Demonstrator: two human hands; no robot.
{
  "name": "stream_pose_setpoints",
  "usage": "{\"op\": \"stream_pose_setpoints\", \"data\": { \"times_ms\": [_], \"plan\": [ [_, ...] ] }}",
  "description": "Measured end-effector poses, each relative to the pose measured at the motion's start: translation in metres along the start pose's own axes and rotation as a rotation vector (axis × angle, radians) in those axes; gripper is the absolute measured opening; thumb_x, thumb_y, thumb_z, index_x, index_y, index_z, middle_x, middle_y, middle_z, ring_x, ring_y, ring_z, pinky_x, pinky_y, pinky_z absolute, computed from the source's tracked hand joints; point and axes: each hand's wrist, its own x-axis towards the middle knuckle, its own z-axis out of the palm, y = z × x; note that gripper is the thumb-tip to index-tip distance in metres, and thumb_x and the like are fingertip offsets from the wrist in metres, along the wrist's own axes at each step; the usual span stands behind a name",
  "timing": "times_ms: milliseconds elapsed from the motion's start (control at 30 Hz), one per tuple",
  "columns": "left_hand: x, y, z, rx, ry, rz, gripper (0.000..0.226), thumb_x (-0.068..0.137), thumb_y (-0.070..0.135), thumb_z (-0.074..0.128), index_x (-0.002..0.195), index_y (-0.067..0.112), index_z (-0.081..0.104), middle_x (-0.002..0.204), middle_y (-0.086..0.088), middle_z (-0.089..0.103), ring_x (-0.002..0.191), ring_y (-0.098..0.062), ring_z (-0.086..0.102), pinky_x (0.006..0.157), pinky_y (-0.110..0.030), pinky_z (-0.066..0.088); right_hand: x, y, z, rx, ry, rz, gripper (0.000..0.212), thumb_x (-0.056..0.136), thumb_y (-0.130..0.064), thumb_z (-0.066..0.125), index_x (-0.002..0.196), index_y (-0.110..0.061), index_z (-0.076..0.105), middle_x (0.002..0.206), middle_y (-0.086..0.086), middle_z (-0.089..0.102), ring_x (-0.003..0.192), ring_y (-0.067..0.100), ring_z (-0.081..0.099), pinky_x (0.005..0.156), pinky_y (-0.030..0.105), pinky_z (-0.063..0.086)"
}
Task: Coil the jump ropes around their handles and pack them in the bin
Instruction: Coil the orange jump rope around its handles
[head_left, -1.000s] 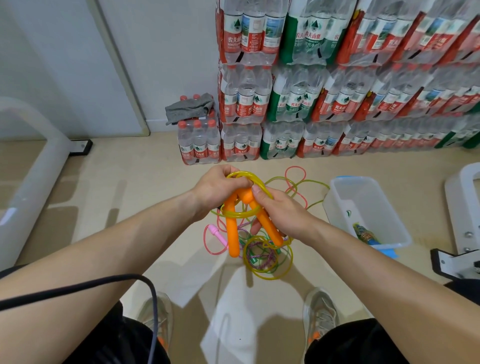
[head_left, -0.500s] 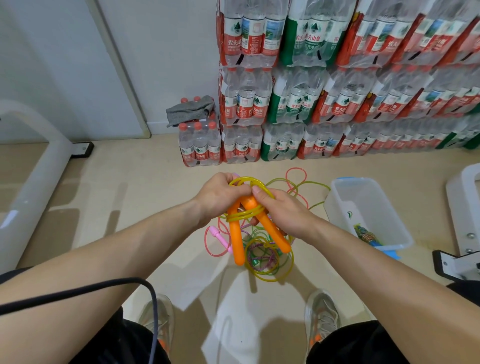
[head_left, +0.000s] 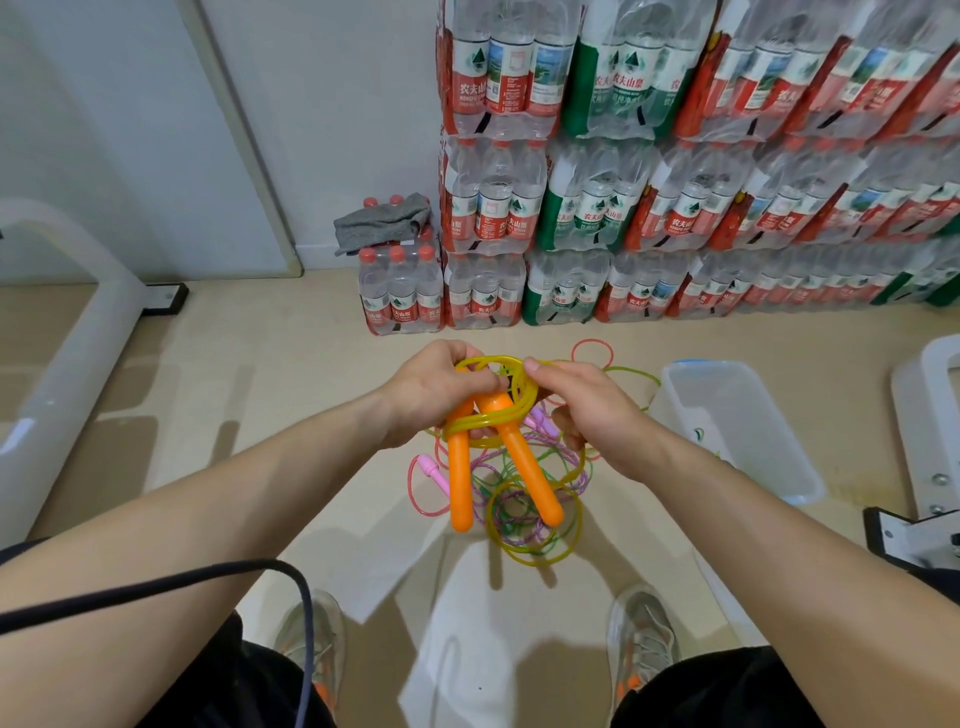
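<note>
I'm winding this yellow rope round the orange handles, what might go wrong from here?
1. The orange handles splay apart at their lower ends, and the left hand grips only their tops; the wraps of yellow rope there may loosen or slip off.
2. The rope's loose coils lie among the pile of pink, green and purple ropes on the floor; as the right hand pulls more in, it may snag and drag them up.

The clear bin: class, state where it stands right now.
In the head view the clear bin stands on the floor at right, past the right hand, before the stacked water bottles.
</note>
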Motion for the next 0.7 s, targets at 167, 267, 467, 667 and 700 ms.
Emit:
{"op": "stream_pose_setpoints", "data": {
  "times_ms": [167,267,467,667,700],
  "plan": [
    [0.000,0.001,0.004,-0.089,0.025,0.012,0.022,0.091,0.017,0.073,0.103,0.008,0.057,0.090,-0.020,0.071,0.066,-0.029,0.072,0.051,-0.038,0.060,0.001,-0.002,-0.002,0.147,0.034,0.064,0.027,0.103,-0.031,0.051,0.086,-0.012,0.062,0.090,0.011,0.059,0.041,0.012,0.030,0.045,0.027,0.033],
    [0.003,-0.003,0.004,-0.108,0.078,0.019,0.021,0.091,0.018,0.072,0.103,0.010,0.057,0.092,-0.021,0.071,0.066,-0.028,0.071,0.051,-0.037,0.060,0.005,0.000,-0.006,0.079,0.092,0.076,0.028,0.100,-0.031,0.056,0.092,-0.007,0.069,0.094,0.014,0.065,0.040,0.008,0.037,0.046,0.028,0.042],
    [0.012,-0.012,0.000,0.130,0.187,0.069,0.020,0.088,0.030,0.074,0.093,0.020,0.058,0.085,-0.005,0.068,0.072,-0.018,0.063,0.057,-0.027,0.049,0.008,0.001,-0.010,-0.139,0.095,-0.015,0.014,0.097,-0.014,0.060,0.098,-0.011,0.074,0.065,0.005,0.065,0.055,0.014,0.051,0.055,0.028,0.043],
    [0.011,-0.014,0.004,0.195,0.195,0.078,0.021,0.089,0.032,0.073,0.096,0.020,0.058,0.092,-0.006,0.070,0.079,-0.019,0.066,0.067,-0.034,0.056,0.011,0.008,-0.011,-0.662,0.134,-0.088,0.016,0.096,-0.023,0.051,0.085,-0.031,0.058,0.083,-0.010,0.064,0.084,0.019,0.062,0.070,0.033,0.048],
    [0.010,-0.014,0.005,0.195,0.194,0.075,0.020,0.089,0.031,0.073,0.096,0.020,0.057,0.091,-0.006,0.070,0.078,-0.019,0.066,0.066,-0.033,0.056,0.009,0.009,-0.009,-0.759,0.111,-0.096,0.016,0.099,-0.025,0.044,0.088,-0.029,0.055,0.090,-0.005,0.064,0.088,0.024,0.059,0.076,0.038,0.049]
  ]
}}
